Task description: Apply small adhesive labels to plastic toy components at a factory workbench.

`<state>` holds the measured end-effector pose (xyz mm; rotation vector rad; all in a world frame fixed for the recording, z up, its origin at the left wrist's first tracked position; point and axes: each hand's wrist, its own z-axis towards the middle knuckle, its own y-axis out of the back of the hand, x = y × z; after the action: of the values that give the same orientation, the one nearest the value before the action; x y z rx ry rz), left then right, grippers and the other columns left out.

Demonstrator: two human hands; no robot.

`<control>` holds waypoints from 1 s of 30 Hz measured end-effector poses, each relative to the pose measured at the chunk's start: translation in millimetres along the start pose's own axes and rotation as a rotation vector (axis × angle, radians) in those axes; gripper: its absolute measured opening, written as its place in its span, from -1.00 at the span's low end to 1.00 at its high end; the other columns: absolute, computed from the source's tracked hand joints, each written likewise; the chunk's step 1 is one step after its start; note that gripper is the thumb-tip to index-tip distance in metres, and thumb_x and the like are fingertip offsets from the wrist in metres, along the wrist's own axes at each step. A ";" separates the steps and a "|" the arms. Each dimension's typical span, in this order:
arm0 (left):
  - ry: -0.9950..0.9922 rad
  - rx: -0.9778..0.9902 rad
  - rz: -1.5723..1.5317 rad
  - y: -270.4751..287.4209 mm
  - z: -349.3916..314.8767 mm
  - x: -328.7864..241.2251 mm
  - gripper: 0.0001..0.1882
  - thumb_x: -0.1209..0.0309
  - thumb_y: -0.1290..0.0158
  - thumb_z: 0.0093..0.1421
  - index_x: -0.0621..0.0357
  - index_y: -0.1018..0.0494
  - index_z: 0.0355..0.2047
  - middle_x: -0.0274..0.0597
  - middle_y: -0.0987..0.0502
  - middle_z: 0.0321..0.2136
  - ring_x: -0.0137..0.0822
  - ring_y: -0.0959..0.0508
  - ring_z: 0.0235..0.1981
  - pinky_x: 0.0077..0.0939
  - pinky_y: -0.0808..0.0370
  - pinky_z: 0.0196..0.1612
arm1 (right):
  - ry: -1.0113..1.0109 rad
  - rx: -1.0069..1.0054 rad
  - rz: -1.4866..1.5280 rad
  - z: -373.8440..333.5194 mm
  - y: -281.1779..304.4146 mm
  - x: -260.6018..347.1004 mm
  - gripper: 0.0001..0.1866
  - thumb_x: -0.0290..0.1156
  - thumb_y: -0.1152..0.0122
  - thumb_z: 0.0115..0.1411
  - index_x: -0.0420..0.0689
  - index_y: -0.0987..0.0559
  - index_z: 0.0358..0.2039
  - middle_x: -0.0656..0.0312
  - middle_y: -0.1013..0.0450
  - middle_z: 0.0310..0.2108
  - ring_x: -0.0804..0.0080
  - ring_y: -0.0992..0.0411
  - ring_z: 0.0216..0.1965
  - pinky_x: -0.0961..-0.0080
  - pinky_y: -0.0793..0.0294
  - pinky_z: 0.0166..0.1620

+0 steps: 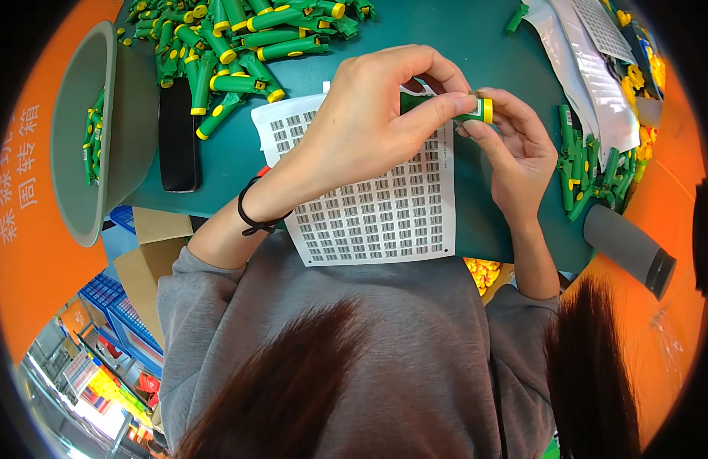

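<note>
A green plastic tube with a yellow end (487, 111) is held between both hands over the dark green table. My left hand (392, 103) has its thumb pressed on the tube near a small white label, with the fingers curled round its far side. At the yellow end, my right hand (522, 145) pinches the tube between thumb and fingers. Beneath my left hand and forearm lies a white sheet (377, 214) of small printed barcode labels. My left fingers and palm partly hide the tube.
A heap of green tubes (254, 38) lies at the far left, beside a black phone (178, 138) and a grey bowl (132, 138). More green tubes (587, 172), white papers (598, 99) and a grey cup (625, 245) are on the right.
</note>
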<state>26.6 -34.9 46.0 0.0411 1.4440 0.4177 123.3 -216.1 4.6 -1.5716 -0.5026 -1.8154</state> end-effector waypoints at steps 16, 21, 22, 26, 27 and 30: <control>0.422 0.150 -0.228 -5.7 -3.7 -0.1 -0.51 0.00 -0.01 0.39 0.21 -0.61 -0.33 -0.44 -0.49 -0.57 -0.66 -0.38 -0.50 -0.71 -0.40 -0.38 | -0.045 0.046 0.151 -3.4 1.7 -9.9 -0.58 -0.78 -0.27 0.14 -0.39 -0.50 0.04 0.06 -0.49 -0.01 0.34 -0.49 0.00 0.43 -0.51 0.10; 0.298 -0.303 -0.126 31.3 -24.1 -10.5 -0.63 0.16 -0.06 0.36 0.19 -0.67 -0.36 -0.34 -0.57 -0.60 -0.58 -0.47 -0.54 -0.63 -0.38 -0.46 | 0.001 0.034 -0.340 4.3 -3.1 -7.0 -0.61 -0.65 -0.21 0.24 -0.28 -0.49 0.10 0.24 -0.49 -0.10 0.55 -0.44 -0.14 0.59 -0.44 0.03; -0.032 -0.492 0.107 60.8 -37.9 -1.5 -0.73 0.29 -0.08 0.34 0.19 -0.67 -0.34 -0.41 -0.55 -0.56 -0.60 -0.45 -0.49 -0.62 -0.38 -0.43 | 0.005 0.029 -0.547 3.8 1.4 -6.0 -0.61 -0.61 -0.22 0.26 -0.24 -0.50 0.11 0.32 -0.47 -0.21 0.65 -0.38 -0.28 0.69 -0.41 -0.07; -0.175 -1.269 1.084 212.8 -115.9 -19.5 -0.76 0.33 -0.16 0.29 0.26 -0.61 -0.17 -0.12 -0.63 -0.32 -0.31 -0.59 -0.30 -0.46 -0.50 -0.19 | -0.171 0.123 -0.686 4.4 -1.1 1.5 -0.53 -0.60 -0.24 0.25 -0.18 -0.44 0.18 0.33 -0.50 -0.30 0.67 -0.40 -0.35 0.76 -0.40 -0.18; -0.293 -1.253 1.660 235.7 -134.9 -11.7 -0.75 0.34 -0.17 0.28 0.25 -0.59 -0.14 -0.06 -0.62 -0.30 -0.22 -0.61 -0.27 -0.41 -0.51 -0.16 | -0.167 0.153 -0.669 6.9 -8.3 -9.0 -0.53 -0.60 -0.24 0.25 -0.18 -0.44 0.18 0.33 -0.50 -0.30 0.67 -0.40 -0.35 0.76 -0.40 -0.18; -0.077 -1.055 1.297 165.8 -141.1 6.1 -0.74 0.42 -0.22 0.22 0.21 -0.58 -0.09 -0.05 -0.64 -0.22 -0.14 -0.63 -0.20 -0.35 -0.52 -0.10 | -0.260 0.138 -0.317 6.5 -15.6 -11.1 -0.40 -0.62 -0.24 0.25 -0.18 -0.29 0.28 0.23 -0.54 -0.27 0.63 -0.49 -0.28 0.73 -0.45 -0.21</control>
<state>-151.0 89.4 66.4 0.1367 0.7923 2.1485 117.5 -198.2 -2.7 -1.7152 -1.0270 -1.7613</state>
